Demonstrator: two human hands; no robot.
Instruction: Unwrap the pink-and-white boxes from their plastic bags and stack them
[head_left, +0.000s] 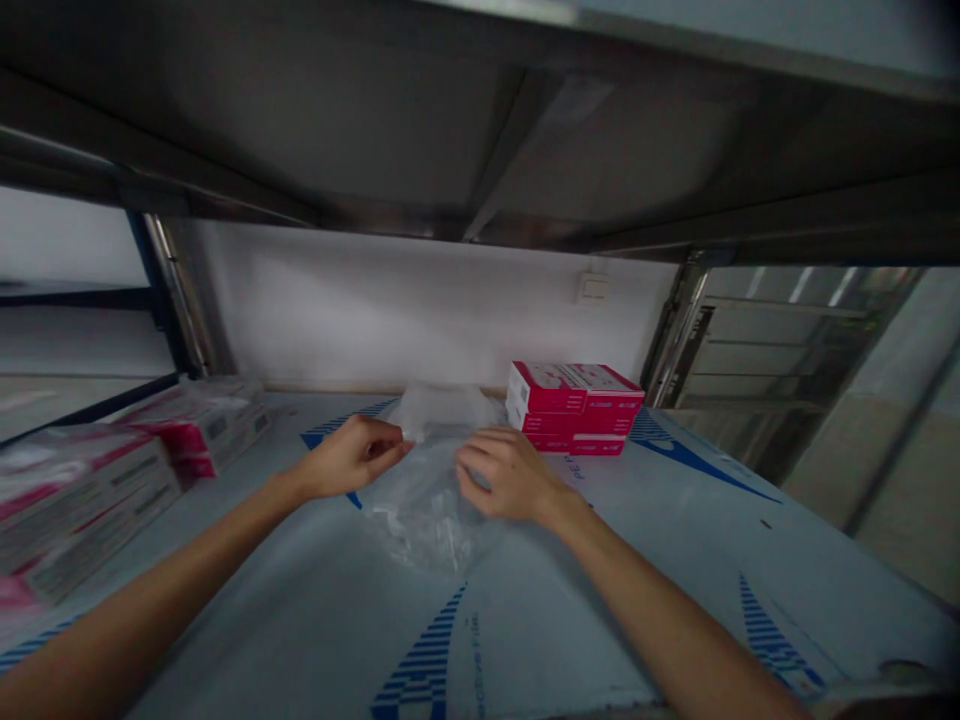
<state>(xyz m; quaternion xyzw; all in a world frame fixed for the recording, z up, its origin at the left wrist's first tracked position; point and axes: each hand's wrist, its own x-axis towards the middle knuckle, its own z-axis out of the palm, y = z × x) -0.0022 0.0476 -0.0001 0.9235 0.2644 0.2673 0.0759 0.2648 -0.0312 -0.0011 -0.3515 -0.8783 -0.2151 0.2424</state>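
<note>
A crumpled clear plastic bag (427, 510) lies on the shelf surface between my hands. My left hand (358, 455) pinches its left edge, thumb and forefinger together. On the other side, my right hand (510, 472) has its fingers curled onto the bag's right edge. More of the translucent plastic (442, 405) spreads behind my fingertips toward the wall. Just beyond my right hand stands a stack of pink-and-white boxes (574, 408), its left end close to the bag.
Plastic-wrapped pink-and-white boxes (82, 505) sit at the left, with another wrapped pack (199, 420) behind them. An upper shelf (375, 130) hangs low overhead. Metal posts (679, 330) stand at the back corners, before a white wall (405, 300).
</note>
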